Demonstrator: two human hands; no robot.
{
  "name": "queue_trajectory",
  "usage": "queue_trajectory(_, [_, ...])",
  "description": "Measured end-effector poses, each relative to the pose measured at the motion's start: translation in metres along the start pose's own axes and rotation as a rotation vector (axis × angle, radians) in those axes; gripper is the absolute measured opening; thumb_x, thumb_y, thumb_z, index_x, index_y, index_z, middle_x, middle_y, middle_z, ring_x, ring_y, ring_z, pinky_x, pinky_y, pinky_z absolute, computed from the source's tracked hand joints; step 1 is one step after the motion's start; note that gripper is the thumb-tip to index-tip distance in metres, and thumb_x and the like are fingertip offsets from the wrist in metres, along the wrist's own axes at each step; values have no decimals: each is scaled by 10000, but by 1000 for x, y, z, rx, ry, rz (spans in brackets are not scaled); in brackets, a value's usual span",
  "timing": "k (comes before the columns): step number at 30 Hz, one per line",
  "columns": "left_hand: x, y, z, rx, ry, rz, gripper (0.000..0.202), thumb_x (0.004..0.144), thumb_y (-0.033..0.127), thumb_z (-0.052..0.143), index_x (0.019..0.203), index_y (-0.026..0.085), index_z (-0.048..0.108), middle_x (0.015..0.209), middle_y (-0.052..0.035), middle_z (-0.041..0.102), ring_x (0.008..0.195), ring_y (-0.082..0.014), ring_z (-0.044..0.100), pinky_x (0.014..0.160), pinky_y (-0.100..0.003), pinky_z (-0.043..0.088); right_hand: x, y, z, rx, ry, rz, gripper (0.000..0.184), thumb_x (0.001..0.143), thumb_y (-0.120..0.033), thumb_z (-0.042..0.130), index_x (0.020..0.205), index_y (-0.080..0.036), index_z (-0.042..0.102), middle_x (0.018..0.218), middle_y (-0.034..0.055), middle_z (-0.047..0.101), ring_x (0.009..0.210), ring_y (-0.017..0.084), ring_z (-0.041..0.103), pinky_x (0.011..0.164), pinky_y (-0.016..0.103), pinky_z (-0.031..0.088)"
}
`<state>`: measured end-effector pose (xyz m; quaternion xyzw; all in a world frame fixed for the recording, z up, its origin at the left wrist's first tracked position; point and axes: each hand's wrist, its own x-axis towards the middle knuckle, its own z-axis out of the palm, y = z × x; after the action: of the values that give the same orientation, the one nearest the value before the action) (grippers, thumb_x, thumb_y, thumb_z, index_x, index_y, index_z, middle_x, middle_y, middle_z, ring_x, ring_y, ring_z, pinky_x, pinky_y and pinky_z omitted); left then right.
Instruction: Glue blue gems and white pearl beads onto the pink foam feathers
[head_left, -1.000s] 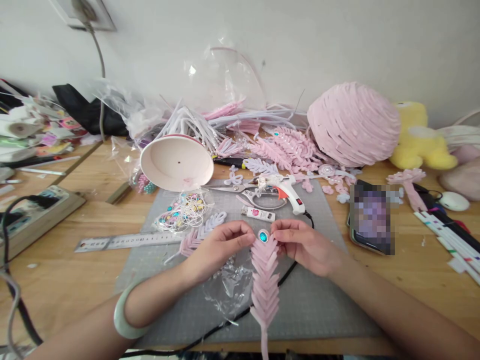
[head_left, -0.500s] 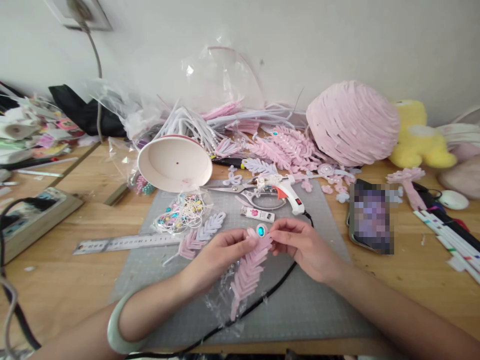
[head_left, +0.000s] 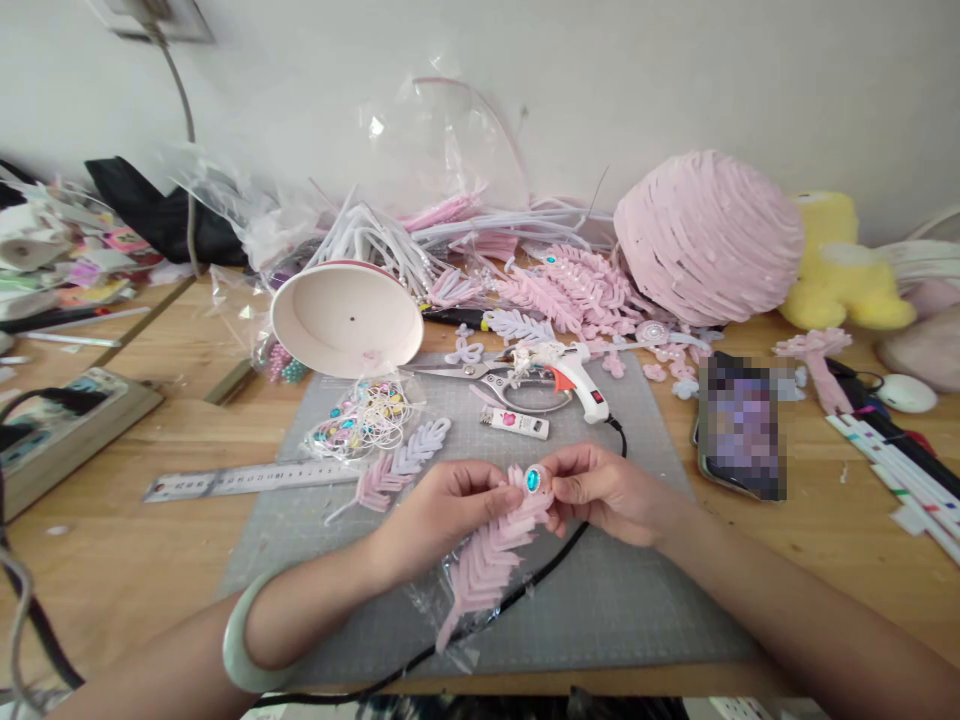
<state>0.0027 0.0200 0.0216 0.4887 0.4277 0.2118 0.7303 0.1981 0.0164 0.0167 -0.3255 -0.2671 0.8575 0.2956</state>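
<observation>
Between my hands is a pink pipe-cleaner feather (head_left: 487, 562), tilted with its stem end toward me. A blue gem (head_left: 533, 479) with a pale rim sits at its upper end. My left hand (head_left: 466, 505) pinches the feather just left of the gem. Thumb and fingers of my right hand (head_left: 600, 490) close on the feather's upper end at the gem's right side. Part of that grip hides behind the fingers. Crumpled clear plastic (head_left: 431, 605) lies under the feather. A pink and white pipe-cleaner feather (head_left: 401, 462) rests left of my left hand.
On the grey cutting mat (head_left: 622, 620) lie a glue gun (head_left: 585, 385), scissors (head_left: 529, 393), a lighter (head_left: 515, 422) and a bag of gems (head_left: 367, 415). A black cord (head_left: 559, 558) crosses it. Nearby are a ruler (head_left: 247, 480), white bowl (head_left: 349, 325) and phone (head_left: 742, 425).
The feather has tilted more to the left at its lower end, and the gem has shifted slightly right and down. My right fingers have moved in closer against the gem. The camera view has shifted slightly.
</observation>
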Motion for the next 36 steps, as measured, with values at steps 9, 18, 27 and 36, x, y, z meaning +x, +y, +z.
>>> queue_trajectory(9, [0, -2, 1, -6, 188, 115, 370, 710, 513, 657, 686, 149, 591, 656, 17, 542, 620, -113, 458, 596, -209, 374, 2, 6, 11, 37, 131, -135, 155, 663, -247, 779, 708, -142, 675, 637, -3, 692, 567, 78, 643, 560, 171, 504])
queue_trajectory(18, [-3, 0, 7, -142, 141, 111, 307, 681, 442, 714, 735, 149, 643, 702, 1, 624, 665, -134, 535, 655, -225, 422, 3, 10, 7, -24, 156, -224, 149, 708, -260, 741, 777, -160, 654, 672, -23, 669, 574, 80, 618, 604, 223, 500])
queue_trajectory(27, [-3, 2, 9, -202, 113, 55, 274, 694, 402, 725, 706, 139, 650, 660, 7, 633, 601, -109, 529, 603, -202, 405, 3, 13, 5, -227, 153, -315, 130, 734, -278, 718, 766, -170, 653, 684, -26, 653, 637, 93, 601, 660, 246, 478])
queue_trajectory(36, [-6, -3, 11, -324, 38, -2, 305, 688, 415, 739, 759, 128, 662, 728, -39, 691, 685, -154, 618, 669, -233, 450, 7, 15, -2, -152, 59, -237, 252, 664, -382, 768, 733, -157, 679, 651, -6, 649, 607, 105, 591, 615, 247, 453])
